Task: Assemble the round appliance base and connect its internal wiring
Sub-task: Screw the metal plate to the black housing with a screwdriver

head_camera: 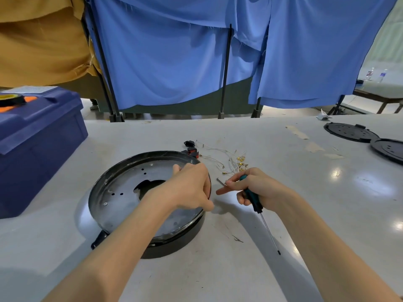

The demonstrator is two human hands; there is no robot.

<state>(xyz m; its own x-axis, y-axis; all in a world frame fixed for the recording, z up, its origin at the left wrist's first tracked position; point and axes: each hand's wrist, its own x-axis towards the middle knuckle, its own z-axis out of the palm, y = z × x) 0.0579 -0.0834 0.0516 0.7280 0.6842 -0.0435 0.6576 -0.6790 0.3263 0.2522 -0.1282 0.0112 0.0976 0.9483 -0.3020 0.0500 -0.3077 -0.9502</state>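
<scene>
In the head view, the round appliance base [122,192] sits on the pale tabletop [218,271], at about 7 o'clock from the middle of the picture. Its shallow metal pan faces up, showing a dark opening at its centre and small holes around it. The left hand [192,188] reaches in from 6 o'clock and its fingers are curled over the base's rim at about 3 o'clock on the pan, with the thumb down on the outer edge. Just beside it, toward 3 o'clock, the right hand [259,188] has its lower fingers clenched round a screwdriver [254,202] with a teal and black handle, whose thin shaft slants toward 5 o'clock and ends just above the tabletop. The thumb and forefinger of that hand hold a small metal piece [219,181], too small to identify, pointed toward the left hand. At 1 o'clock from the base, a loose bundle of white wires [226,159] with brass terminals lies on the tabletop. Two small black and red parts [192,152] lie near it, close to the base's far rim. A dark blue toolbox [39,138] stands at 9 o'clock, two black round plates [351,132] lie at 3 o'clock near the tabletop's edge, and blue cloth [174,51] hangs at 12 o'clock.
</scene>
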